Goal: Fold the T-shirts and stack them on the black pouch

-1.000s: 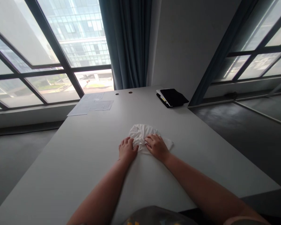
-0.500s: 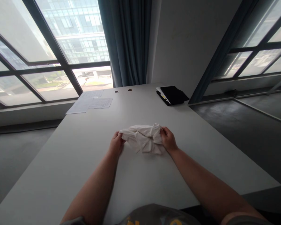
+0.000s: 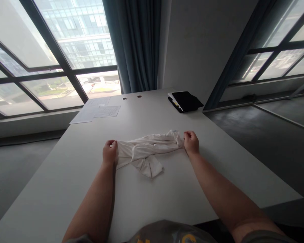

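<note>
Centrally, a white cloth (image 3: 147,152), perhaps a garment, stretches in loose, twisted folds between a person's two bare hands, just over or on the middle of a pale table (image 3: 147,202); how much of it is lifted cannot be told. The left hand (image 3: 109,152) is closed, thumb against curled fingers, on the cloth's left end. The right hand (image 3: 192,142), slightly farther away, is curled closed at the right end, seemingly pinching the edge, though its fingers partly hide the contact. Between the hands, the cloth is bunched lengthwise, and a flap (image 3: 152,168) droops toward the near side. Spreading it well would seem to call for a firm pinch on true edges or corners rather than on bunched layers, an even, gentle pull from both sides, and freeing the twisted middle so that the flap can lie flat. At the table's far left lie sheets of paper (image 3: 83,113); at its far right sits a black folder (image 3: 188,101). Both are well apart from the cloth. Beyond the far edge hangs a blue curtain (image 3: 139,47) beside a window (image 3: 53,87).
</note>
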{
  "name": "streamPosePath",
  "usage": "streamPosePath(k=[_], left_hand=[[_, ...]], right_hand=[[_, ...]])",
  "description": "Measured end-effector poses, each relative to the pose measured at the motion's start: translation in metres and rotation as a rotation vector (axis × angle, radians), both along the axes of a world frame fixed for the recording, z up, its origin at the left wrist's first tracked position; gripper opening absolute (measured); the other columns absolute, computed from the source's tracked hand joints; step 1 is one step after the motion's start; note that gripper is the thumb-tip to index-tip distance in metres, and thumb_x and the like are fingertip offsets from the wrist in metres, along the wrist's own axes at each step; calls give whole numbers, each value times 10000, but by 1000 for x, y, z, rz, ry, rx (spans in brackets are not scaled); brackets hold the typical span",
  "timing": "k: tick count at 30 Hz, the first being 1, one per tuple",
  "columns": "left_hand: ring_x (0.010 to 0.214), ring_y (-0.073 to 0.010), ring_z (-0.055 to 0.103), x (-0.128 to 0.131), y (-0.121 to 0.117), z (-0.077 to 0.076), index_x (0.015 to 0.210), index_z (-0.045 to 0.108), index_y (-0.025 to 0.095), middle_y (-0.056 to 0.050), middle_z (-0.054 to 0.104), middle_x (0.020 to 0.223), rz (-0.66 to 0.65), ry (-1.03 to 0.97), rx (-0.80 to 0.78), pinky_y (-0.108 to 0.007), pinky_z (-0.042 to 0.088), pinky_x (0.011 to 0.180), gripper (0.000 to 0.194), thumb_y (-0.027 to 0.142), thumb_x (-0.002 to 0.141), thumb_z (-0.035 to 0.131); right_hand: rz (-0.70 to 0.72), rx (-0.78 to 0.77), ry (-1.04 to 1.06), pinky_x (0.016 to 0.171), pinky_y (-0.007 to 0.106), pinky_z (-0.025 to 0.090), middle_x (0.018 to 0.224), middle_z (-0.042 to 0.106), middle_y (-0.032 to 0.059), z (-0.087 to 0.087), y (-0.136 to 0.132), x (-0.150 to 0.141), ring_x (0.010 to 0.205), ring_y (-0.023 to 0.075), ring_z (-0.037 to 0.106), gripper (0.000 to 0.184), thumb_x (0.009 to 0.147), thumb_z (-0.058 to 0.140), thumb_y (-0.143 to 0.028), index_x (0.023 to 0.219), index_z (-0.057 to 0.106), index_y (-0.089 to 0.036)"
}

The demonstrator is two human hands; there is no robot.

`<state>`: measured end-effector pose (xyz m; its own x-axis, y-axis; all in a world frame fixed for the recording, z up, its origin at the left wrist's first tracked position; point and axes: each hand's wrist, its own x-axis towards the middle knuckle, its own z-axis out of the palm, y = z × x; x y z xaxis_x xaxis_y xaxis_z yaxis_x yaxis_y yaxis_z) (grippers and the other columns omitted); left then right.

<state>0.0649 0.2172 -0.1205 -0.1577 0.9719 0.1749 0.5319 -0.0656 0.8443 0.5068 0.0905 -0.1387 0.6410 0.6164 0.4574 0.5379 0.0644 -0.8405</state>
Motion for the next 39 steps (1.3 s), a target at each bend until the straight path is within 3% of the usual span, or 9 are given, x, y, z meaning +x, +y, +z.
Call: streamPosePath(k=[5,12,15,18,22,25,29,34,39], left_hand=[[1216,-310,585,20,-18,12,1231,686,185,-150,647,1304,-76,459,213,-448,432,1107,368,335,920,556],[1457,-250,435,61,-58,25,1456,589,379,-2,503,1588,-776,672,121,-418,309,1227,531,270,938,546],[1361,-271,545,68,-68,35,1327,703,371,-29,591,1509,-807,707,81,-400,382,1160,453,270,907,570],[1059,-263,702,68,-74,44,1035,803,321,-72,779,1118,-704,772,22,-364,488,978,313,260,910,523],[822,-247,711,64,-80,47,936,790,298,-57,766,826,-762,788,-14,-334,501,793,291,220,876,516],[840,-222,705,67,-86,47,1028,777,301,-37,769,866,-861,647,63,-322,513,833,301,220,893,521],[1241,-236,620,77,-90,41,1239,717,292,-68,717,1289,-972,511,221,-382,453,1103,359,250,962,492],[1391,-245,525,77,-81,27,1492,524,309,-53,565,1530,-961,606,148,-417,400,1174,518,303,975,540],[1276,-253,597,77,-74,21,1207,682,285,-61,673,1372,-790,647,135,-385,442,1088,268,372,986,559]], right_hand=[[231,-69,-400,1104,486,428,1218,646,139,16,-13,-50,1218,308,551,288,948,524,-278,1179,681,-210],[531,-339,-676,1115,444,453,1268,625,120,8,-11,-88,1210,279,577,416,955,587,-296,1355,672,-222],[569,-331,-618,1121,428,455,1270,637,104,8,-7,-77,1220,258,590,382,956,595,-281,1320,704,-238],[665,-312,-563,1106,422,472,1240,660,91,15,-8,-69,1198,249,616,311,951,610,-273,1223,761,-253],[854,-282,-552,1110,408,476,1262,673,81,28,-14,-72,1223,241,623,237,922,655,-229,1095,811,-271],[966,-259,-586,1125,397,468,1300,678,50,33,-19,-86,1265,228,614,221,890,673,-163,973,829,-296],[1119,-211,-614,1118,355,471,1373,651,18,34,-24,-110,1286,203,612,245,841,686,-96,887,821,-295],[949,-221,-583,1137,419,452,1403,618,59,30,-23,-112,1313,245,580,156,835,700,-138,888,786,-256],[597,-287,-520,1111,476,457,1300,625,144,12,-7,-86,1240,285,597,30,855,693,-217,855,715,-198]])
